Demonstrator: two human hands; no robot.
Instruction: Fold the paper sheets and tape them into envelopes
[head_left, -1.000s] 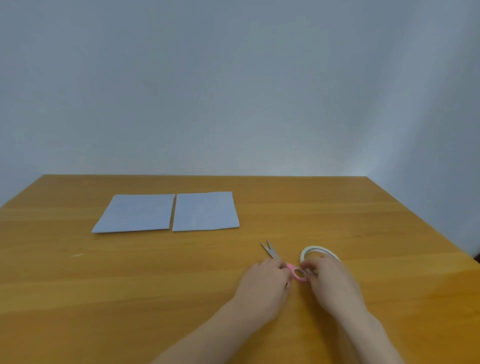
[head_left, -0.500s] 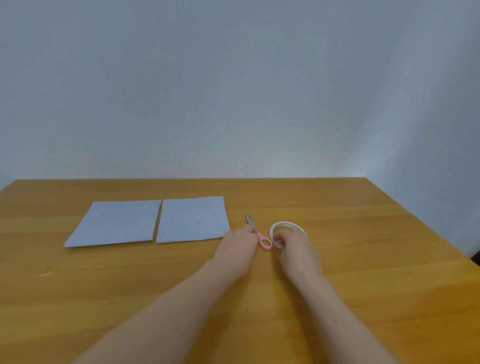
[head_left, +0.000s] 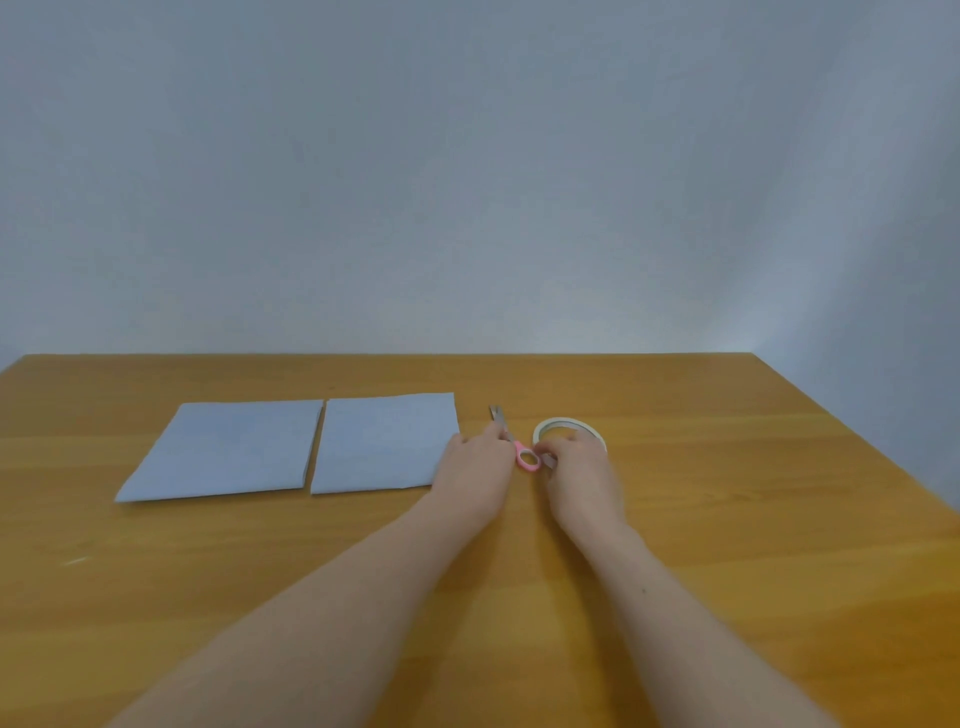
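Note:
Two light blue paper sheets lie flat side by side on the wooden table (head_left: 753, 519), the left sheet (head_left: 223, 448) and the right sheet (head_left: 382, 441). Just right of them are small scissors (head_left: 527, 458) with a pink handle, blades pointing away from me. My left hand (head_left: 475, 467) lies over the scissors' middle and grips them, its edge touching the right sheet's corner. A white tape roll (head_left: 567, 422) lies flat beside the scissors. My right hand (head_left: 584, 475) holds its near rim with curled fingers.
The table's far edge meets a plain grey wall (head_left: 467, 182). Its right edge runs diagonally down the right side. A small pale speck (head_left: 75, 561) sits on the wood at the near left.
Both hands have slid away from me across the table, taking the scissors and the tape roll with them, and now sit beside the right sheet.

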